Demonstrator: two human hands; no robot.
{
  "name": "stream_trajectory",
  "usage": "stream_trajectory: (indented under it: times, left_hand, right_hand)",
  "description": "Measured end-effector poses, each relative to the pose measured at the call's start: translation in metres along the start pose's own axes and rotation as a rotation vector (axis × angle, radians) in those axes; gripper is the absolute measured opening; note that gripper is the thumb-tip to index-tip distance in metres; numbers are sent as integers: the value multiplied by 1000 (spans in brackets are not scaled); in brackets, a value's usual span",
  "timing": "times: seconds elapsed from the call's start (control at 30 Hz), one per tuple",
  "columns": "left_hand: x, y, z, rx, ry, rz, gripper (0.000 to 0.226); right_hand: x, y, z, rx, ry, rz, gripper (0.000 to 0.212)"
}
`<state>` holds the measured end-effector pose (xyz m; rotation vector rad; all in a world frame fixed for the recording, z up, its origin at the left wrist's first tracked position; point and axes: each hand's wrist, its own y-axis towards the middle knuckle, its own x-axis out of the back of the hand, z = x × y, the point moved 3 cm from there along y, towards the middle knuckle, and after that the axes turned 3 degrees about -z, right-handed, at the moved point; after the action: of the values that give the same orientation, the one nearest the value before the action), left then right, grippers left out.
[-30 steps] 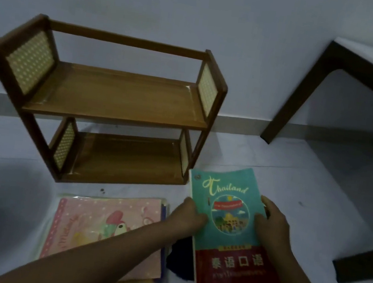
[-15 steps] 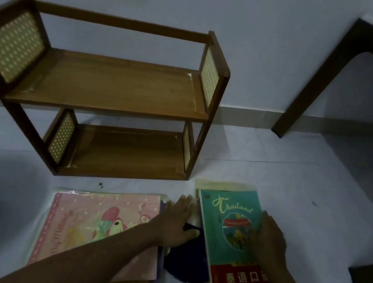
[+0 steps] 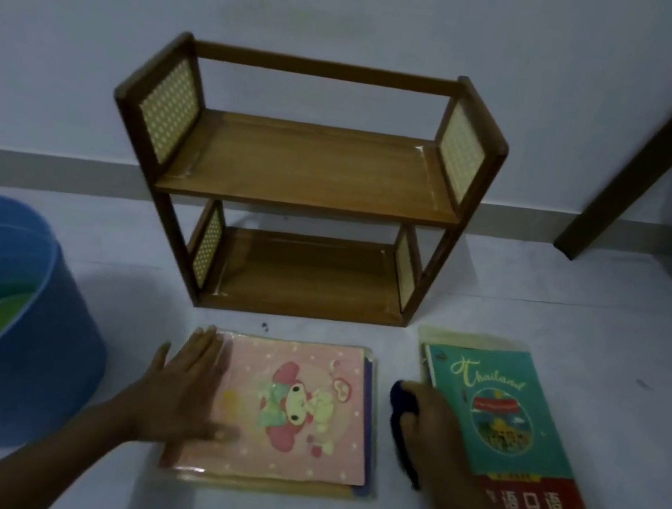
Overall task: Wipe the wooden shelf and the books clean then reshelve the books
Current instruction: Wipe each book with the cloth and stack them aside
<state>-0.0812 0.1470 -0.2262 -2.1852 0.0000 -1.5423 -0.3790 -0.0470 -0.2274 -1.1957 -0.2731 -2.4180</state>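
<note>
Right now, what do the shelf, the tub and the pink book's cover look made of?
Shelf: brown wood with visible grain, woven cane-like side panels. Tub: blue plastic, probably; smooth matte wall. Pink book: paper under glossy clear film, judging by the glare.

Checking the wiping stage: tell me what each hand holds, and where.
Right hand grips a dark cloth, bunched in its fingers. Left hand holds nothing; it lies flat on the pink book.

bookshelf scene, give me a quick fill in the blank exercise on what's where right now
1. Both boards of the wooden shelf are ____.
2. The left hand lies flat on the ____ book.
3. The right hand grips a dark ____ beside the Thailand book.
4. The blue tub sits at the shelf's ____.

Answers: empty; pink; cloth; left
</note>
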Motion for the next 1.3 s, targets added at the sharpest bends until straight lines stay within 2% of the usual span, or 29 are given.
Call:
stream_trajectory:
  times: [0.07,0.13,0.27,0.37,0.43,0.53,0.6,0.63,0.7,0.73,0.77,0.83,0.9,0.97,1.0,1.03,1.1,1.2,1.23,1.3]
  left_hand:
    - [-10,-11,14,-17,42,70,138]
    - [-19,-17,22,-46,62,96,140]
    - [-25,-20,25,-71,25,71,139]
    - [-28,-21,28,-72,22,45,140]
    - [-31,-20,30,-81,31,37,141]
    - [-35,-19,33,-88,35,27,142]
    - [-34,-18,34,-96,32,16,140]
    - [-33,-18,33,-100,27,18,139]
    - [-33,-18,32,-91,19,4,136]
    - [-33,-18,31,-91,13,-6,135]
    - [-33,-18,30,-95,-7,-11,135]
    - [-33,-18,32,-103,-75,-22,136]
    - [-36,-18,35,-119,-91,-43,137]
    - [-40,-21,39,-127,-55,-56,137]
    - [-43,-21,41,-122,-57,-59,139]
    - [-45,-23,42,-112,-69,-65,143]
    - [-43,-22,39,-110,-70,-75,147]
    - [-40,-21,38,-106,-107,-103,147]
    - [-39,-21,37,-105,-117,-101,148]
    - [-38,-21,36,-119,-113,-97,147]
  right_hand:
    - [8,8,21,-45,112,-69,43]
    - [10,16,45,38,119,-70,54]
    - [-40,4,73,167,-56,197,56]
    - [-80,-34,92,345,-186,199,58]
    - [-99,-63,116,508,-158,272,55]
    - [-117,-78,145,852,-145,438,41]
    - [-122,-46,151,952,-212,372,36]
    - [-121,-25,150,894,-265,294,38]
    - [-115,18,140,591,-294,174,48]
    - [-111,29,137,439,-262,181,52]
    - [-115,30,138,367,-239,184,53]
    - [-131,2,154,451,-172,180,47]
    - [-153,-53,169,647,-114,337,34]
    - [-163,-93,175,871,-135,488,36]
    - [-162,-89,172,931,-154,498,38]
    - [-157,-73,167,970,-187,439,39]
    - [-145,-31,156,886,-297,293,49]
    - [-122,25,130,464,-302,188,59]
    - [-119,25,129,389,-302,172,59]
    - [-129,-4,142,492,-369,169,60]
